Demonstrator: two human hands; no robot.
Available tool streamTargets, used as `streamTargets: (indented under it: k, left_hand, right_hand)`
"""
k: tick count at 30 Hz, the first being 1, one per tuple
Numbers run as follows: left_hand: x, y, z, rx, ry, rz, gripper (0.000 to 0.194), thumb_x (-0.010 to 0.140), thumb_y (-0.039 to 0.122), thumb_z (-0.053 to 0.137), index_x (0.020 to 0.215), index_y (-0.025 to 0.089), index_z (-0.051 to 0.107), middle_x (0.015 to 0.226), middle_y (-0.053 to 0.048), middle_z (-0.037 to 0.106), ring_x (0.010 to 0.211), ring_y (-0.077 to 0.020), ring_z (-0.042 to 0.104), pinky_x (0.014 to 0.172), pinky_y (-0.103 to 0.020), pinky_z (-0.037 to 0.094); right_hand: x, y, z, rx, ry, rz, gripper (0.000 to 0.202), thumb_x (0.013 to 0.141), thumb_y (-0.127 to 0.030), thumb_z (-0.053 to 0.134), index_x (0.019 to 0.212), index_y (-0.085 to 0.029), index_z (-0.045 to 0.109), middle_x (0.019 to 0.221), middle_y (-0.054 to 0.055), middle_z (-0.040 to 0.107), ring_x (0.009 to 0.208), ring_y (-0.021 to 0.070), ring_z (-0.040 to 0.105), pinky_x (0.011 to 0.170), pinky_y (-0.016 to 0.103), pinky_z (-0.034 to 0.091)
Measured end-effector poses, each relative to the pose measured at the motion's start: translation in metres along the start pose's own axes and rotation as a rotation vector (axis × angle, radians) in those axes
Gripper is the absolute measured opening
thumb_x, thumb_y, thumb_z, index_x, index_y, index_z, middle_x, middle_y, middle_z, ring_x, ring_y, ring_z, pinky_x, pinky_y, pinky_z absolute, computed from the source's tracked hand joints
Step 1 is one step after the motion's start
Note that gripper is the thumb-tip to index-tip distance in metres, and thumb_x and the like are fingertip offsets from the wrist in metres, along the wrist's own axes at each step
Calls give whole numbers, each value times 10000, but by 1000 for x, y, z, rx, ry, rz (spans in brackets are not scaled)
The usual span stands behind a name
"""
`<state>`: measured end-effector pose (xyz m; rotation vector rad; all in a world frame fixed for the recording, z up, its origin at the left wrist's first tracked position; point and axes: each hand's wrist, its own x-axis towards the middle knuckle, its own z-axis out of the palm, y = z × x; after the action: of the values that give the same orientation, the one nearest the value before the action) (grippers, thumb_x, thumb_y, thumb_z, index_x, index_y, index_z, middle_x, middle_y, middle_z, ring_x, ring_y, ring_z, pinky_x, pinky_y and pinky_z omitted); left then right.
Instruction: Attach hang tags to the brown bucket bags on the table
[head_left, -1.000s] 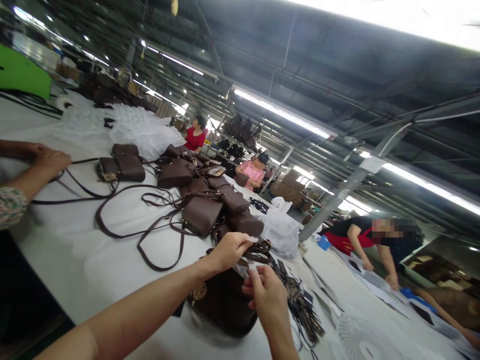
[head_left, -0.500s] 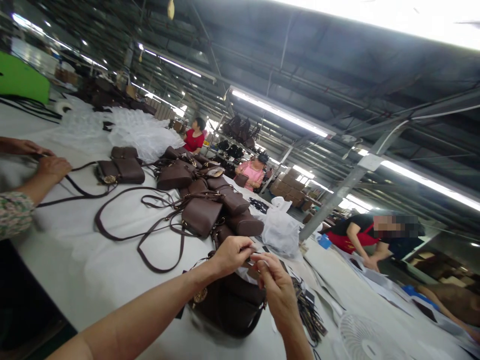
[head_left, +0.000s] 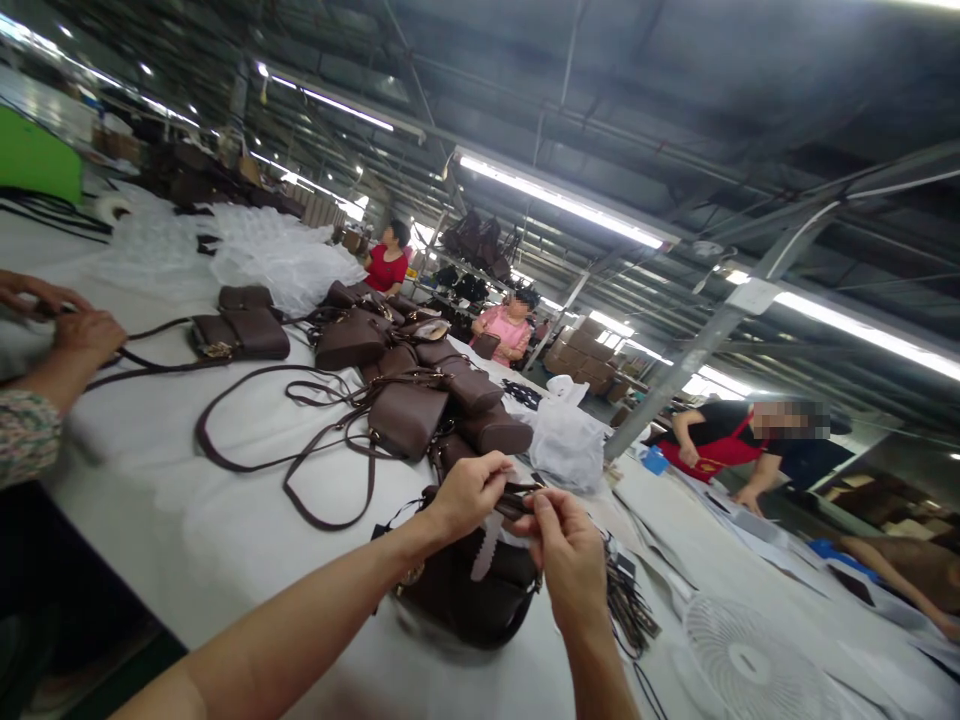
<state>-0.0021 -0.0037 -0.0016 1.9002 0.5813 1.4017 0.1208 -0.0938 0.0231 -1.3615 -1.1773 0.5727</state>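
The dark brown handbag [head_left: 506,605] is set on the tabletop [head_left: 232,540], directly below both hands. A soft, leather-like body that is fairly light can be expected, with a smooth skin that may slide a little if pushed. Its folded strap [head_left: 517,497] appears limp and easily bunched; the pale notched strip [head_left: 486,548] hanging beside it looks thin and bendable. A secure hold could be taken on the body's two ends, with the gold charm [head_left: 412,574] left free.

The long axis is laid roughly crosswise, from the charm end at left to the rounded end at right. The upper edge is turned toward the hands; how the opening lies cannot be told.

The strap is pinched by the fingers of the left hand [head_left: 461,500] and of the right hand [head_left: 571,545]. Beyond them, more brown bags [head_left: 409,420] are heaped.
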Motion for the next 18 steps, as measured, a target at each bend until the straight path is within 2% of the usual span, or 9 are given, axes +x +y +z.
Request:
streamTargets:
  k: [2, 4, 6, 8, 11, 14, 16, 17, 18]
  left_hand:
    - [4, -4, -1, -45, 13, -41, 189, 888, 225, 470, 887, 148, 642, 786, -12, 633, 717, -134, 556, 664, -214, 396]
    - [8, -8, -2, -112, 18, -79, 186, 876, 250, 486, 844, 140, 633, 755, -6, 612, 701, -128, 537, 657, -211, 394]
    - [13, -12, 0, -194, 18, -119, 178, 854, 263, 507, 817, 131, 620, 744, -7, 602, 699, -127, 531, 657, -210, 398]
    - [16, -14, 3, -271, 6, -164, 167, 833, 266, 522, 815, 125, 610, 734, -9, 598, 683, -126, 528, 646, -211, 401]
    - [15, -14, 6, -325, -8, -186, 150, 814, 256, 528, 818, 123, 598, 737, -10, 599, 674, -122, 525, 643, -212, 403]
    - [10, -11, 7, -270, -11, -142, 124, 821, 245, 520, 816, 135, 577, 714, 6, 575, 664, -114, 509, 632, -206, 389]
    - [7, -7, 6, -218, -26, -126, 101, 834, 233, 503, 820, 146, 554, 692, 20, 552, 640, -106, 490, 601, -198, 370]
    - [5, -5, 6, -197, -37, -125, 92, 840, 227, 490, 829, 152, 543, 686, 25, 543, 624, -104, 482, 581, -196, 360]
    - [3, -3, 5, -172, -44, -120, 88, 847, 221, 474, 838, 158, 534, 688, 27, 537, 614, -102, 475, 568, -194, 351]
  right_hand:
    - [-8, 10, -10, -199, -14, -176, 290, 813, -474, 629, 880, -192, 646, 689, 39, 672, 456, 129, 522, 431, 234, 437]
    - [-17, 23, -18, -437, -90, -406, 211, 863, -323, 559, 994, -223, 691, 940, 77, 710, 726, 196, 661, 636, 279, 537]
    - [-22, 37, -19, -637, -163, -601, 351, 881, -203, 466, 1147, -280, 681, 1223, 70, 640, 963, 227, 663, 770, 300, 544]
    - [-23, 50, -16, -726, -201, -687, 445, 886, -143, 410, 1217, -323, 647, 1338, 44, 562, 1034, 228, 648, 822, 309, 540]
    - [-19, 54, -4, -596, -213, -681, 364, 884, -166, 478, 1125, -321, 703, 1261, 39, 621, 1047, 224, 642, 912, 324, 515]
    - [-16, 39, 9, -392, -195, -619, 270, 887, -240, 509, 1019, -277, 742, 1120, 55, 685, 1061, 225, 623, 961, 339, 483]
    - [-16, 24, 16, -293, -143, -490, 245, 898, -323, 513, 919, -235, 740, 943, 70, 706, 875, 204, 656, 802, 306, 535]
    - [-15, 17, 18, -224, -119, -378, 251, 891, -380, 534, 868, -217, 725, 829, 62, 698, 711, 173, 639, 647, 268, 533]
    - [-14, 10, 19, -125, -97, -245, 273, 868, -438, 570, 827, -202, 701, 730, 46, 676, 555, 133, 574, 488, 225, 471]
